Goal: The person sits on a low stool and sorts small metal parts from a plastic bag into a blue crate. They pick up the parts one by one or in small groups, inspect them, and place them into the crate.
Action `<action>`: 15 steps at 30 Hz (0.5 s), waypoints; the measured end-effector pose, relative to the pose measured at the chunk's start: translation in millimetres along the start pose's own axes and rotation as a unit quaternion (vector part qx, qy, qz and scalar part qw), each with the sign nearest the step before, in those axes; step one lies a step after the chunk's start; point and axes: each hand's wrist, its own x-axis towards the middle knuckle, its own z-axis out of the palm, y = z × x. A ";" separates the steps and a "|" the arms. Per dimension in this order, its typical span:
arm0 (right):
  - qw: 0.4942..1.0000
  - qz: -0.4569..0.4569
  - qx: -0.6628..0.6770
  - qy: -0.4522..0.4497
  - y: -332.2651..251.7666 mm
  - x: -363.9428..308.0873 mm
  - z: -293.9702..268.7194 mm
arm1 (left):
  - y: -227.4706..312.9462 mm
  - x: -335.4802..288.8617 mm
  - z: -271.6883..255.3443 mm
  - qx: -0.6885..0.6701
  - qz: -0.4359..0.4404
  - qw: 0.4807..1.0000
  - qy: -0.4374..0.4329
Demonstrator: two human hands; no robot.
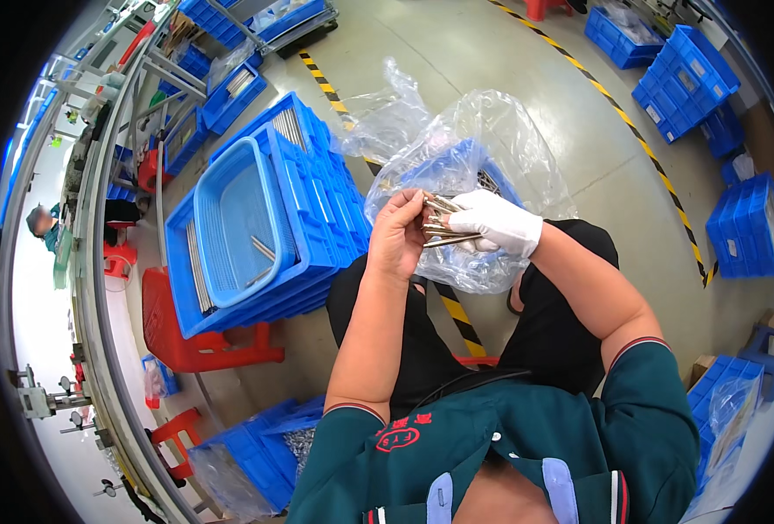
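Note:
My left hand (392, 234) is bare and pinches the ends of a bunch of slim metal rods (443, 232). A white glove covers my right hand (502, 222), whose fingers close round the same rods from the other side. Both hands are held over my lap, above a clear plastic bag (526, 144). The bag lines and spills over a blue bin (452, 166), where more small metal pieces partly show. To the left, a light blue basket (207, 229) with a few rods in it rests on a stack of blue crates (321, 175), beside longer rods.
A red stool (164, 327) stands by the crate stack. More blue crates (688, 83) line the right side, and a blue bin of metal parts (256, 454) sits at lower left. Yellow-black tape (640, 140) marks the floor. Another person (48, 225) is at far left.

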 end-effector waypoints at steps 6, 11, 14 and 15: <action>1.000 0.000 0.014 0.008 4.3 1.1 2.0 | 6.0 0.8 -10.0 -0.025 -0.057 0.996 -0.068; 1.000 -0.008 0.009 -0.001 4.8 0.3 0.0 | 7.0 -0.5 -13.2 -0.003 -0.069 0.994 -0.079; 1.000 -0.010 0.010 0.002 1.8 -2.2 1.9 | 2.3 -5.3 -3.8 0.031 -0.054 0.997 -0.036; 1.000 -0.011 0.010 0.004 0.9 -2.7 3.0 | 3.8 -6.0 -3.6 0.037 -0.054 0.997 -0.040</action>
